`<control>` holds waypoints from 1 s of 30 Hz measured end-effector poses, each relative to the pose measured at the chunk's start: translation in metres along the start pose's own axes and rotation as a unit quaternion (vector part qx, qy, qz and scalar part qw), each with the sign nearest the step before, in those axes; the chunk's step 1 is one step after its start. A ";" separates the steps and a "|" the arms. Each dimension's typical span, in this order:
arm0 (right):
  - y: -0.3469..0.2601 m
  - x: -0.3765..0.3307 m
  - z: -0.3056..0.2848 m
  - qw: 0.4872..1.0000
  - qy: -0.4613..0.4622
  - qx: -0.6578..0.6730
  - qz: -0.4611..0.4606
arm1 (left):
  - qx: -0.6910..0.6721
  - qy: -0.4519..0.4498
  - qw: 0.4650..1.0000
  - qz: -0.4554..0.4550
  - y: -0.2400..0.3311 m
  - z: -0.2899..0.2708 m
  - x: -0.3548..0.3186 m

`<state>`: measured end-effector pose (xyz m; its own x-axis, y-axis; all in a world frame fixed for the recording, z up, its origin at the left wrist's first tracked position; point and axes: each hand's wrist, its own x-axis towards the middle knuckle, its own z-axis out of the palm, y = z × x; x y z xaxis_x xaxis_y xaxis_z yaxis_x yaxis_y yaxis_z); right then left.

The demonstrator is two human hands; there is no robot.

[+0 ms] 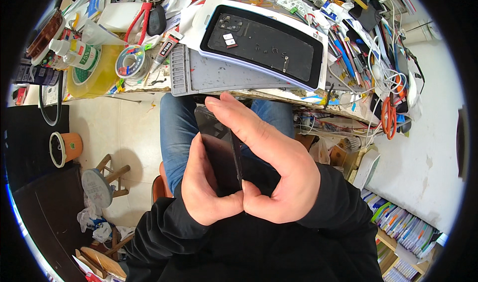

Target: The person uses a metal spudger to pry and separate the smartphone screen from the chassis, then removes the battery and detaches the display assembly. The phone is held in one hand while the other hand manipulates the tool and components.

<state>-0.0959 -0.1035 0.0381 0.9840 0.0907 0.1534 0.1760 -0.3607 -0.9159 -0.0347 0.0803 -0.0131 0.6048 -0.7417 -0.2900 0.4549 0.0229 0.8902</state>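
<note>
A dark smartphone [221, 157] stands tilted over my lap, its glossy face turned to the left. My left hand [205, 195] grips its lower left side, with the thumb pressed along the bottom. From the right, my right hand [281, 177] closes on the opposite edge; its thumb meets my left thumb near the lower corner, and its fingers reach the top end. Beyond my hands, a black phone back cover [239, 35] lies in a pale box lid [202, 45]. Small screws and small white cards rest on that cover.
A grey work mat [214, 75] lies under the lid. To its left are a glue tube [167, 48], a wire spool [130, 63], a pump bottle [74, 53] and a black key fob [157, 20]. Tools and tangled cables [393, 80] crowd the right. A stool [97, 187] stands left.
</note>
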 end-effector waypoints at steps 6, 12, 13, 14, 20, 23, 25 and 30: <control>-0.002 0.001 0.002 1.000 -0.003 -0.008 -0.007 | -0.053 0.025 0.998 0.034 -0.007 0.005 0.000; -0.003 0.000 0.001 1.000 0.000 -0.028 -0.007 | -0.036 0.002 0.999 0.016 -0.007 0.003 0.001; -0.003 0.000 0.002 1.000 0.002 -0.025 -0.007 | -0.038 0.002 0.999 0.014 -0.006 0.003 0.000; -0.003 0.000 0.002 1.000 0.005 -0.022 -0.006 | -0.035 0.003 0.999 0.008 -0.005 0.003 0.000; -0.002 0.001 0.004 1.000 -0.006 -0.022 -0.011 | -0.044 0.012 0.999 -0.005 -0.005 0.005 0.001; -0.002 0.002 0.003 1.000 -0.005 -0.019 -0.021 | -0.052 0.005 0.999 -0.012 -0.007 0.003 0.000; -0.002 0.002 0.002 1.000 -0.006 -0.017 -0.016 | -0.066 0.008 0.998 -0.017 -0.009 0.003 -0.001; 0.001 0.004 0.003 0.999 0.019 -0.019 -0.023 | -0.044 0.007 0.998 -0.032 -0.013 0.001 -0.003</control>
<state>-0.0922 -0.1006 0.0365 0.9750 0.0722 0.2101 0.2214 -0.3921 -0.8929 -0.0428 0.0811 -0.0233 0.5811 -0.7341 -0.3513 0.5487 0.0346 0.8353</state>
